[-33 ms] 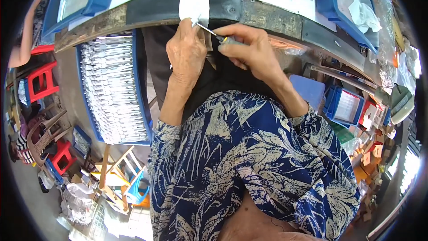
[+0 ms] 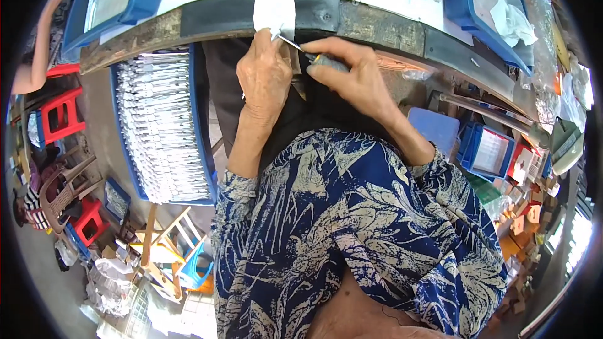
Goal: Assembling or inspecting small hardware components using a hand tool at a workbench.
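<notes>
Head view: pinching a small silver piece (image 2: 276, 33) in the left hand (image 2: 264, 70), with thumb and fingers pressed together at the tips, and gripping a tool (image 2: 325, 61) in the right hand (image 2: 358, 75), with fingers curled around its handle and no gap to be seen. Showing the piece right at the left fingertips, so lying nearer to the left hand; from the right hand, lying to the left and slightly ahead. Pointing the tool's long axis slantwise, from the handle at lower right to the thin tip at upper left, and meeting, or almost meeting, the piece there; being too small to tell if really touching. Not showing the piece's own long axis clearly, because of hiding partly behind the fingers. Working at the edge of the bench (image 2: 383, 30), by the lower end of a white strip (image 2: 274, 7); not telling whether pressing against it. Having at left, beside the left forearm and lower than the bench, a blue crate (image 2: 199, 129) full of silver parts (image 2: 164, 127).
</notes>
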`<state>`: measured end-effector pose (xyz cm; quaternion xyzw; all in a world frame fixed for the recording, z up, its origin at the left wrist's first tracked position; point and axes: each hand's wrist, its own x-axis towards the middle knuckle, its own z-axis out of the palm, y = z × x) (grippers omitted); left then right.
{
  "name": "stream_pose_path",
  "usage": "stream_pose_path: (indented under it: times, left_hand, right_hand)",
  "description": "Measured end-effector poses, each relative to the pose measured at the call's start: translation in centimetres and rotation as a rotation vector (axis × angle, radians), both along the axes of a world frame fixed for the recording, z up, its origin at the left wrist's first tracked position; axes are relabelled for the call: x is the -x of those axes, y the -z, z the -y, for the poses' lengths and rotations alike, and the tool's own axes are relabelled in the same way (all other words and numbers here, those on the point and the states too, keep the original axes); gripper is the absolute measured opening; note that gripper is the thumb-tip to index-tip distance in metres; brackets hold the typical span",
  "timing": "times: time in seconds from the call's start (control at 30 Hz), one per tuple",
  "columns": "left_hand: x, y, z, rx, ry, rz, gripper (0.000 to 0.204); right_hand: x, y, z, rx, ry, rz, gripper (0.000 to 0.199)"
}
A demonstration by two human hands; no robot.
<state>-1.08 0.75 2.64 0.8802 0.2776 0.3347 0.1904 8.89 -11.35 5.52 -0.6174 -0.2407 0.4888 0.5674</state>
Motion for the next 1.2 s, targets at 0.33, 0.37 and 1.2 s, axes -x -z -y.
stream_pose_path:
  times: [0.33,0.37,1.2]
  left_hand:
    - [0.6,-0.5,-0.1,0.107,0.056,-0.006,0.016]
    - [0.6,-0.6,-0.1,0.093,0.059,0.005,0.015]
    - [0.6,0.2,-0.7,0.126,0.011,-0.005,0.009]
  right_hand:
    - [0.5,1.0,-0.4,-0.273,0.015,0.666,0.023]
    - [0.5,0.6,-0.3,-0.190,-0.027,0.559,0.022]
    - [-0.1,1.4,-0.6,-0.162,-0.037,-0.055,0.031]
